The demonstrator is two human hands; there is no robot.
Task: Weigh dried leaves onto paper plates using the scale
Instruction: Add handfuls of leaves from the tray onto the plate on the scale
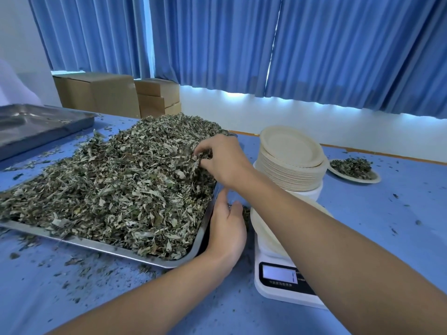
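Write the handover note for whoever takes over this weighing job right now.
Right hand: pinching dried leaves from the heap on the tray.
Left hand: rests between tray and the plate on the scale; grip unclear.
Done: one filled plate, far right.
Left: load the scale's plate to weight; display unreadable. Spare plates stacked behind.

Two arms are shown uncovered, with the left forearm [157, 293] and the right forearm [338, 238] bare up to the edge of view. The left hand [226, 228] and the right hand [225, 160] are likewise bare. Slender wrists and faintly marked knuckles can be made out; the nails are too blurred to be described.
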